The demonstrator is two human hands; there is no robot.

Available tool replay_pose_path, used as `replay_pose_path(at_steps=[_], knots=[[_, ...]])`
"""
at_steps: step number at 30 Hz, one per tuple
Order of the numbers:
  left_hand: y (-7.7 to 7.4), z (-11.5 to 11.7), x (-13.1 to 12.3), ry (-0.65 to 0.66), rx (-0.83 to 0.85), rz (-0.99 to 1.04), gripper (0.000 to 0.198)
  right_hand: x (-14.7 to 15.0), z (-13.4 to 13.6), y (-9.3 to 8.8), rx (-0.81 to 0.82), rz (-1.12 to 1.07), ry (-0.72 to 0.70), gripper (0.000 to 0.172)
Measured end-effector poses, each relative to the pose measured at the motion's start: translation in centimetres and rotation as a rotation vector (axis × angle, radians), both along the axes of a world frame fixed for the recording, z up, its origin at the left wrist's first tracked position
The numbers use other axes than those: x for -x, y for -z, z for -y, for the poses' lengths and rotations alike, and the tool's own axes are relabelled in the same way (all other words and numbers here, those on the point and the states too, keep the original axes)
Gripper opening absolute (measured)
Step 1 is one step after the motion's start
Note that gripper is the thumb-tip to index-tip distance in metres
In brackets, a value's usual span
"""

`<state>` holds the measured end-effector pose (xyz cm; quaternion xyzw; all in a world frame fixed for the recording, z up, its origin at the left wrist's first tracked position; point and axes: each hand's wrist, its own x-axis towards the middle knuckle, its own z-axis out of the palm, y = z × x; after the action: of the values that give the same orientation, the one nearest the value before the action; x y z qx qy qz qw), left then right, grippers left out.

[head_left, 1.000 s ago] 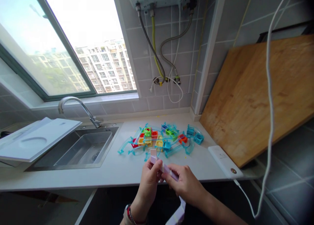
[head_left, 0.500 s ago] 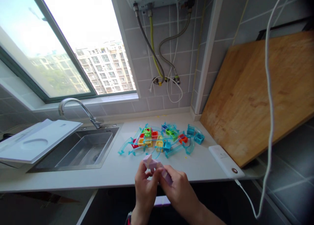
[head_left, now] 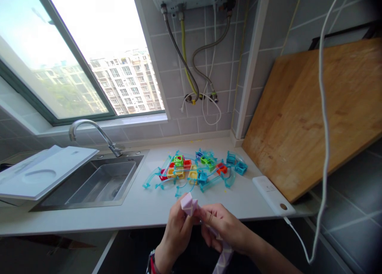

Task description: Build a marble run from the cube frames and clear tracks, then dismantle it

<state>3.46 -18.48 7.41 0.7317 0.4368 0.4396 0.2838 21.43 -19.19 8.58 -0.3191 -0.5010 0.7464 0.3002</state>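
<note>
Both my hands meet at the counter's front edge around a pale purple folding strip of linked blocks (head_left: 190, 204). My left hand (head_left: 176, 234) pinches its upper end, which sticks up as a small wedge. My right hand (head_left: 224, 226) is closed on the strip's middle, and the tail of the strip hangs down below it. Just beyond my hands lies a heap of colourful plastic track pieces (head_left: 197, 169), clear blue curves with red, yellow, green and blue square blocks.
A white counter (head_left: 140, 206) holds a steel sink (head_left: 98, 180) with a tap (head_left: 89, 132) on the left, a white board (head_left: 41, 172) over its edge. A wooden cutting board (head_left: 313, 118) leans at the right. A white power bank (head_left: 270, 195) with cable lies beside it.
The purple strip has been turned and refolded between my hands; its top end now points up as a wedge and its tail hangs below my right hand again.
</note>
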Motion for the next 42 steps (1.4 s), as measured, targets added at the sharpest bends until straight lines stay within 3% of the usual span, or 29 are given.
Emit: replay_pose_path(at_steps=[4, 7, 9, 15, 19, 23, 29, 32, 37, 39, 42], knots=[[-2.2, -0.6, 1.1, 0.149, -0.189, -0.304, 0.018, -1.2, -1.0, 0.8, 0.293, -0.129, -0.202, 0.064], [-3.7, -1.5, 2.1, 0.272, -0.321, -0.504, 0.008, -1.8, -1.6, 0.8, 0.348, -0.129, -0.246, 0.059], [-4.1, -1.8, 2.6, 0.313, -0.322, -0.555, 0.004, -1.7, -1.8, 0.7, 0.35, -0.138, -0.225, 0.056], [-4.4, -1.7, 2.8, 0.359, -0.193, -0.535, 0.019, -1.1, -2.1, 1.7, 0.395, -0.126, -0.241, 0.059], [-4.1, -2.0, 3.4, 0.41, 0.017, -0.473, 0.014, -1.7, -2.1, 1.6, 0.287, -0.095, -0.219, 0.051], [-3.8, -2.5, 3.8, 0.433, 0.082, -0.427, 0.025, -2.2, -2.0, 0.6, 0.225, -0.07, -0.225, 0.04], [-6.6, -2.6, 2.7, 0.516, 0.212, -0.467, 0.027, -2.1, -2.2, -0.2, 0.199, -0.013, -0.22, 0.041], [-7.6, -2.8, 2.3, 0.501, 0.278, -0.536, 0.029, -2.0, -1.9, -0.5, 0.067, 0.137, -0.204, 0.04], [-6.4, -3.0, 1.7, 0.498, 0.352, -0.595, 0.032, -2.0, -0.8, -2.1, -0.474, 0.663, 0.004, 0.023], [-5.7, -3.0, 1.5, 0.413, 0.319, -0.574, 0.029, -2.2, -0.7, -2.7, -0.521, 0.746, 0.05, 0.017], [-4.9, -3.0, 1.5, 0.252, 0.242, -0.513, 0.028, -2.7, -1.1, -3.3, -0.462, 0.681, 0.018, 0.025]])
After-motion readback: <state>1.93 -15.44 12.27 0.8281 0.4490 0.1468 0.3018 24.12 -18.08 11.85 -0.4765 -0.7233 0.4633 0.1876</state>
